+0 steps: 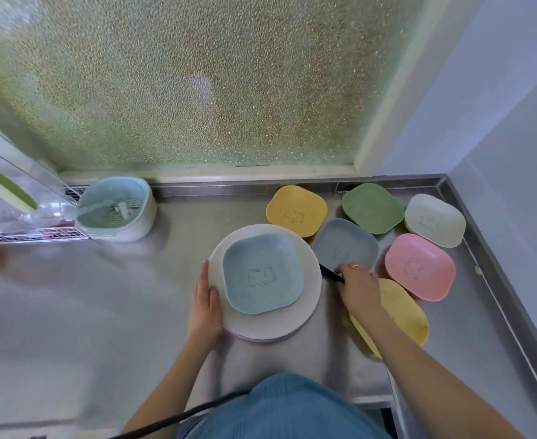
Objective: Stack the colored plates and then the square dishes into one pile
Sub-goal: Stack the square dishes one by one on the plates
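Observation:
A pile of round plates point(308, 280), cream on top with a pink rim showing beneath, stands mid-counter. A light blue square dish point(262, 273) lies on it. My left hand point(204, 307) rests flat against the pile's left edge. My right hand point(357, 288) grips the near edge of a grey-blue square dish point(344, 242) just right of the pile. Around it lie more square dishes: yellow point(296, 210), green point(372, 212), cream point(435, 220), pink point(419, 267), and a second yellow one point(400, 312) partly under my right forearm.
A mint and white strainer basket point(116, 209) stands at the back left beside a wire rack point(39, 234) holding clear plastic. A frosted window is behind the steel counter point(102, 296), whose raised rim runs along the right. A black cable crosses my blue clothing.

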